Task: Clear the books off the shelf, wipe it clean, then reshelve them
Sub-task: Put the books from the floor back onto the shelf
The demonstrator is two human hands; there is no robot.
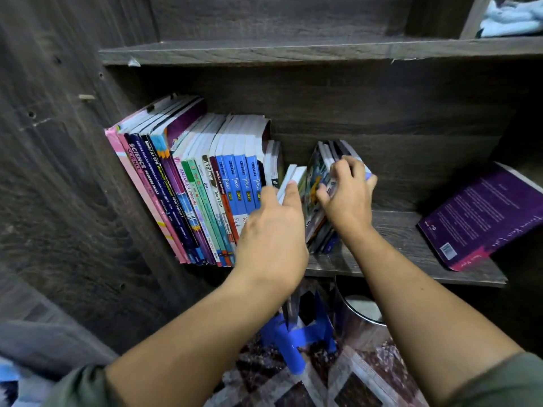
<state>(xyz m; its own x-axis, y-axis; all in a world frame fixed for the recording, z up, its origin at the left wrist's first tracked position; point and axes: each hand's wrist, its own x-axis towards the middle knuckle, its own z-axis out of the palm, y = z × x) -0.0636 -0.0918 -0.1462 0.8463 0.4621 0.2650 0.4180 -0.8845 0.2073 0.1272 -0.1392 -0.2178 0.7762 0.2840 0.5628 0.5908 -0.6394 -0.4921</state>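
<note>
The shelf (405,230) holds a leaning row of books (191,186) at its left end and a purple book (482,212) lying tilted at the right end, well apart. Between them, the right hand (349,198) has its fingers curled over a tilted bundle (318,183) and is clamped on it. The left hand (273,230) reaches to the thin books (292,176) just beside the row; whether it pinches or only steadies them cannot be told. Step in hand, by judgement: book transfer (off the shelf or back on; unsettled here). The next move calls for a firm grip, so the bundle does not fan out
</note>
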